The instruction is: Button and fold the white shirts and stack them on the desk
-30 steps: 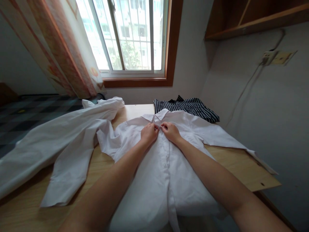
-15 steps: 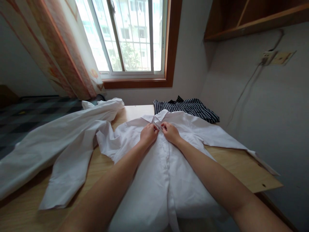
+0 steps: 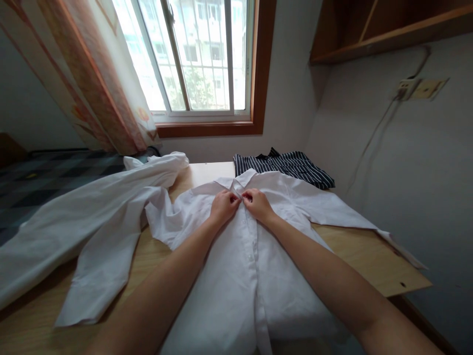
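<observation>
Pale plaster wall (image 3: 291,93) behind, with a wood-framed sliding window (image 3: 197,64) and a cream-and-orange patterned fabric curtain (image 3: 99,74) at its left. Below, a light wood-grain table (image 3: 369,251). White long-sleeved button-front cloth shirt (image 3: 218,296) lies spread on it, front up, collar toward the window, its lower part nearest the wearer.

Left hand (image 3: 224,204) and right hand (image 3: 258,204) both at the upper front opening, just below the collar. Each grip pinches cloth of the shirt between thumb and bent fingers; whether a button is held, cannot tell. Change since half a second ago: fingertips closer together, the small gap between them nearly gone. View has shifted slightly; garments lie as before.

Containers: brown wooden wall shelf (image 3: 391,42), upper right, split by an upright divider; interior dark and cut off by the frame, contents cannot be told.

Around the shirt: folded black-and-white striped collared garment (image 3: 291,170) just beyond its collar; loose white cloth garment (image 3: 84,207) along the left, reaching toward a bed with a dark checked cover (image 3: 66,165).
</observation>
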Action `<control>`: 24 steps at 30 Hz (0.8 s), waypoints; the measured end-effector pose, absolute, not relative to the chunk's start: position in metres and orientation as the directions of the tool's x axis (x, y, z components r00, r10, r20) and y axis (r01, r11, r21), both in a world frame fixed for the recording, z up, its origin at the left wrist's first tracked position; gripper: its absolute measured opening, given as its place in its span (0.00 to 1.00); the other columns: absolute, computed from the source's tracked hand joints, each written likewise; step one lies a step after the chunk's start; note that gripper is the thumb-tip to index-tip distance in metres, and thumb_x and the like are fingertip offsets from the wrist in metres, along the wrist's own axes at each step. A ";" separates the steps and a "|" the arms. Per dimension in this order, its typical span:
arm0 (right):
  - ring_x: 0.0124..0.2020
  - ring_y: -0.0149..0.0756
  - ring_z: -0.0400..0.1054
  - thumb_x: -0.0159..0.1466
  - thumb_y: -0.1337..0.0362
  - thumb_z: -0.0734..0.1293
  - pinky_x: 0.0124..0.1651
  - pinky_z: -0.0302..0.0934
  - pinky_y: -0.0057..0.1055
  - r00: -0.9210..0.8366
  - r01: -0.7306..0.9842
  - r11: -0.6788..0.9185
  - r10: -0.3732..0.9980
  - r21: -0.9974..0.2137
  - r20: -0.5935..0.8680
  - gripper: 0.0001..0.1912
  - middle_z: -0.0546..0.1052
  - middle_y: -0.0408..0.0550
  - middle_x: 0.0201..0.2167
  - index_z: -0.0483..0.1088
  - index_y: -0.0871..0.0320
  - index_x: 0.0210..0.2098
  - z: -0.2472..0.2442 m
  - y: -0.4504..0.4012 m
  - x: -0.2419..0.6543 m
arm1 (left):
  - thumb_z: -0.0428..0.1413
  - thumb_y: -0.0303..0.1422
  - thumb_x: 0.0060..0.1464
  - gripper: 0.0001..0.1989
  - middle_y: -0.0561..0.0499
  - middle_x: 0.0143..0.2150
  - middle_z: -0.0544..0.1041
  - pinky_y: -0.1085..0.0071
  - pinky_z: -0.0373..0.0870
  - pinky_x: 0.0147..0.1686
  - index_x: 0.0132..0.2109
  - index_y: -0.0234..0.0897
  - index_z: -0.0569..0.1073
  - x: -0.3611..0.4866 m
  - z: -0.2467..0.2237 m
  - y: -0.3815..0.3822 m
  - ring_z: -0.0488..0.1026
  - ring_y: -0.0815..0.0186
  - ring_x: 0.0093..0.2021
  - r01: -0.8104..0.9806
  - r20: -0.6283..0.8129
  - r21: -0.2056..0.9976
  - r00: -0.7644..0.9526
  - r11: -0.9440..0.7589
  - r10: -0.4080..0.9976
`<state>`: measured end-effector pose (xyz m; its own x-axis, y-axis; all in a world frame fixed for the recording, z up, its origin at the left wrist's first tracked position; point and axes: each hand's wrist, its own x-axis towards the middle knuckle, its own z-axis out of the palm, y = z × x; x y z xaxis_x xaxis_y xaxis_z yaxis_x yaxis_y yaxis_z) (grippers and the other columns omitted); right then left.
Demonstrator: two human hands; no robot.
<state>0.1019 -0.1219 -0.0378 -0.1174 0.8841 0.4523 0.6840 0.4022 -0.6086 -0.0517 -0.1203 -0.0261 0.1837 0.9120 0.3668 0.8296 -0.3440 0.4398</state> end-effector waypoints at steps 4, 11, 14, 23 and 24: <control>0.40 0.38 0.73 0.61 0.73 0.65 0.48 0.64 0.31 -0.118 0.657 0.390 0.899 -0.646 0.423 0.09 0.81 0.52 0.37 0.77 0.61 0.37 -0.038 -0.124 0.103 | 0.59 0.35 0.55 0.08 0.47 0.33 0.78 0.68 0.69 0.41 0.32 0.36 0.80 -0.056 -0.029 -0.114 0.74 0.61 0.37 0.799 0.391 0.471 0.191 -0.374 0.900; 0.34 0.36 0.72 0.60 0.70 0.66 0.40 0.63 0.29 -0.096 0.595 0.352 0.924 -0.723 0.371 0.09 0.80 0.49 0.33 0.77 0.60 0.38 -0.042 -0.121 0.106 | 0.58 0.36 0.55 0.10 0.47 0.32 0.79 0.69 0.67 0.39 0.32 0.35 0.80 -0.060 -0.036 -0.105 0.74 0.62 0.37 0.730 0.390 0.550 0.205 -0.406 0.897; 0.32 0.35 0.72 0.60 0.69 0.67 0.38 0.63 0.28 -0.105 0.571 0.357 0.925 -0.739 0.365 0.08 0.80 0.47 0.32 0.77 0.59 0.38 -0.043 -0.120 0.106 | 0.58 0.36 0.55 0.10 0.48 0.31 0.79 0.69 0.67 0.39 0.31 0.35 0.80 -0.062 -0.037 -0.102 0.74 0.62 0.37 0.703 0.382 0.576 0.220 -0.417 0.898; 0.33 0.35 0.73 0.61 0.67 0.66 0.39 0.64 0.29 -0.149 0.375 0.409 0.912 -0.832 0.381 0.06 0.81 0.46 0.31 0.76 0.59 0.34 -0.046 -0.111 0.109 | 0.56 0.38 0.53 0.12 0.50 0.28 0.78 0.71 0.67 0.36 0.30 0.36 0.78 -0.066 -0.035 -0.101 0.72 0.63 0.34 0.610 0.321 0.675 0.264 -0.415 0.910; 0.33 0.35 0.72 0.60 0.68 0.66 0.39 0.64 0.29 -0.145 0.369 0.396 0.918 -0.841 0.368 0.06 0.80 0.45 0.30 0.76 0.58 0.34 -0.046 -0.110 0.109 | 0.56 0.38 0.52 0.12 0.50 0.28 0.78 0.70 0.67 0.36 0.29 0.36 0.78 -0.065 -0.035 -0.101 0.72 0.63 0.34 0.615 0.324 0.666 0.270 -0.421 0.907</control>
